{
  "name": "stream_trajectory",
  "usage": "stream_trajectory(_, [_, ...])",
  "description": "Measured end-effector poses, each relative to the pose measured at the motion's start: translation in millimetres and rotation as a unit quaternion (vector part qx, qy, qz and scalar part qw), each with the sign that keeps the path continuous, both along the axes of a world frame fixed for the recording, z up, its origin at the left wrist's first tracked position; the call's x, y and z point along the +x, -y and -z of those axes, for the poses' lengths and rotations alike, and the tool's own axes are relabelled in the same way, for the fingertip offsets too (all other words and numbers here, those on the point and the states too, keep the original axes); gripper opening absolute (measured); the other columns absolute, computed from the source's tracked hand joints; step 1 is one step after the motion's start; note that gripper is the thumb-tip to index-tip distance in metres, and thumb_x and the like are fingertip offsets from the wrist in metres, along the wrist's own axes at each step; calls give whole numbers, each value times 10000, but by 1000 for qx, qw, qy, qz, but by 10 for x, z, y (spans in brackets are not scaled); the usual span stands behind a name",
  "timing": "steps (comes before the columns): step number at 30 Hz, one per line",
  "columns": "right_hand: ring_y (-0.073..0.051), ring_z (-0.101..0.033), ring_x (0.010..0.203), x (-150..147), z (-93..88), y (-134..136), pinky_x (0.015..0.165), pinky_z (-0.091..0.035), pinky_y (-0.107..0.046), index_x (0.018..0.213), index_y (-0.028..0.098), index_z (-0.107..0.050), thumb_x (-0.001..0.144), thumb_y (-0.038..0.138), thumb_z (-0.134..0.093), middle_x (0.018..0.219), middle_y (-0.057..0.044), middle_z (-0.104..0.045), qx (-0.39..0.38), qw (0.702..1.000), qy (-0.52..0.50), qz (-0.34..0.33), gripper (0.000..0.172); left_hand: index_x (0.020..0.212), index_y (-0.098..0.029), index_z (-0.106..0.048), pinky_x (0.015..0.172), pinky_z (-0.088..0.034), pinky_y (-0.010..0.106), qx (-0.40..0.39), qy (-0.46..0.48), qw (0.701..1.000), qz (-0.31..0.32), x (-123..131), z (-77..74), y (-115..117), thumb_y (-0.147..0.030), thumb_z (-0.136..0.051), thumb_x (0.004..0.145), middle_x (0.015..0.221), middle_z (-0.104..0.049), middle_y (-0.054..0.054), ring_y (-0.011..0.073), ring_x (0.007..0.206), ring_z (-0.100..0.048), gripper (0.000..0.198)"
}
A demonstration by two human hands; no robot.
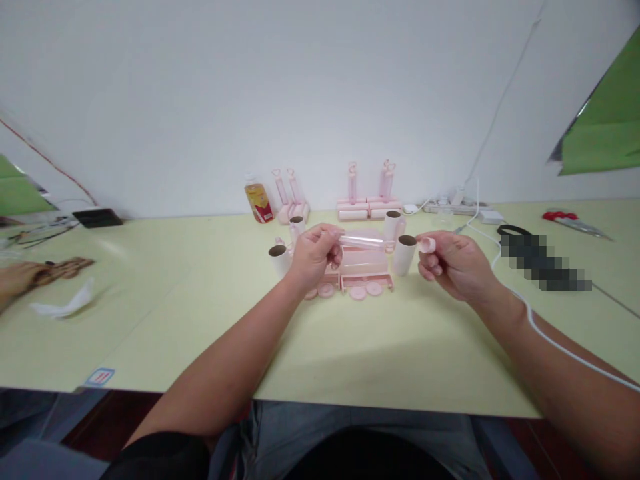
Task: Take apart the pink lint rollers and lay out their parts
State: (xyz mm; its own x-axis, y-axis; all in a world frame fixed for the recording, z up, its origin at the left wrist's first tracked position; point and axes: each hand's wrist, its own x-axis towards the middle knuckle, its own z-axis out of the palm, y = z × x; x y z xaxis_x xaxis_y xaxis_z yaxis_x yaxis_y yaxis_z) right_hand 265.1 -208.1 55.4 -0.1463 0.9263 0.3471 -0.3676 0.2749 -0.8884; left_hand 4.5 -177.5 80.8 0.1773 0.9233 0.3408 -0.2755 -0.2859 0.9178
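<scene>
A pale yellow-green worktop (200,340) meets a white wall (300,80). Over it, the left hand (316,253) pinches a glossy, slender clear tube (364,241) by one end; the right hand (454,265), fingers curled, grips a small pale-pink piece (427,245), perhaps a cap.

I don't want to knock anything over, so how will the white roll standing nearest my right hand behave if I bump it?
The white roll would probably tip fairly easily, since it stands on end and is taller than wide. Once down, its round side suggests it may roll. It's likely light for its size, as its open top looks hollow.
</scene>
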Motion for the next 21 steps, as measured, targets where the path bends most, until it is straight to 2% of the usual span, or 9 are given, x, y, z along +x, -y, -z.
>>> stream_trajectory(4, [-90,-446,446,155,-9,-154,404,-363,-238,874,188,-670,742,376,-774,601,22,-560,33,982,110,151,252,945,-139,-645,429,-369,192,13,-131,991,-2,199,45,82,-482,-730,752,565,-560,-39,73,450,-491,403])
stream_trajectory(8, [-70,-382,430,384,15,-294,392,-284,-226,739,177,-623,733,420,-741,589,11,-565,-1,936,265,231,270,961,-140,-692,517,-371,205,62,-269,961,8,531,76,103,-455,-698,773,679,-592,-19,76,552,-502,367])
stream_trajectory(10, [-75,-384,439,488,59,-348,404,-273,-228,693,168,-620,731,433,-718,566,1,-565,-34,903,365,224,285,890,-141,-710,536,-348,213,98,-346,933,-8,661,68,61,-460,-682,775,668,-578,-19,87,583,-494,340])
stream_trajectory(14, [-99,-453,465,535,230,-432,447,-307,-238,676,162,-630,738,413,-665,580,-18,-611,-85,843,516,123,260,790,-148,-711,548,-334,231,116,-458,881,-19,809,52,-58,-465,-682,765,656,-611,-4,112,595,-519,320])
stream_trajectory(18, [-123,-519,545,399,399,-467,501,-319,-237,688,168,-630,690,372,-685,622,-11,-632,-60,804,583,100,211,802,-162,-722,576,-352,252,123,-529,838,-60,866,76,-136,-505,-682,761,706,-668,27,144,625,-567,348])
stream_trajectory(21, [-134,-525,578,299,455,-463,522,-309,-244,704,174,-625,708,402,-665,631,-6,-626,-43,787,605,111,232,851,-171,-736,596,-371,258,129,-549,822,-78,882,103,-178,-544,-678,758,754,-692,46,159,657,-584,390])
